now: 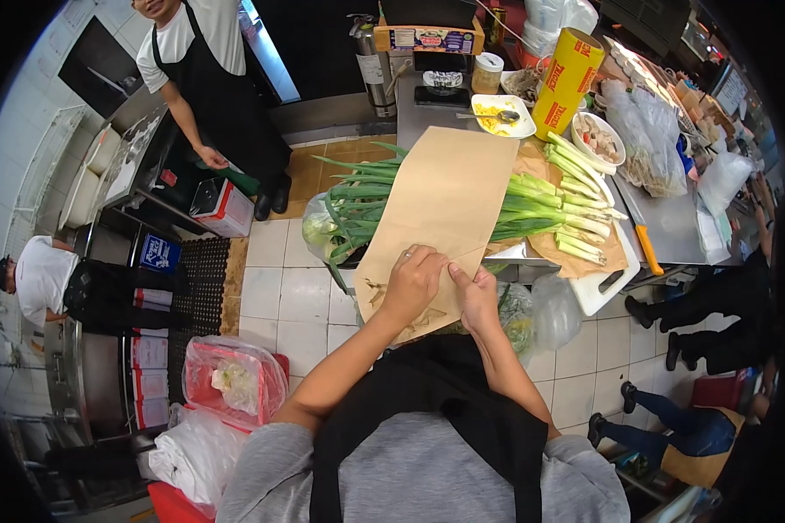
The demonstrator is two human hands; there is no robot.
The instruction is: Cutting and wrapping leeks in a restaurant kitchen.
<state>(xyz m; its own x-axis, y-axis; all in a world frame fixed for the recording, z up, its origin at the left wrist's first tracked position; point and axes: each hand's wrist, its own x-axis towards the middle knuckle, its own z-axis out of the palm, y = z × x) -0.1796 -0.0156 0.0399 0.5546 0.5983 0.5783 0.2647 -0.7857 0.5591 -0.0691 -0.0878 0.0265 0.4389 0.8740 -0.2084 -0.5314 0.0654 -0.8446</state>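
A sheet of brown paper (448,189) lies over the middle of a large bunch of leeks or spring onions (530,206). Green leaf ends stick out on the left and pale stalks on the right. My left hand (415,281) and my right hand (479,297) meet at the near part of the sheet, both gripping it, fingertips almost touching. Dark wet marks show near its lower end. The white stalk ends rest on more brown paper (572,258) over a white cutting board (628,261).
Right of the board lies a knife with an orange handle (647,250). A yellow roll (569,85), a bowl of egg-like food (504,116) and a bowl of chopped pieces (598,138) stand behind. A lined red bin (235,379) is at lower left. Co-workers stand left and right.
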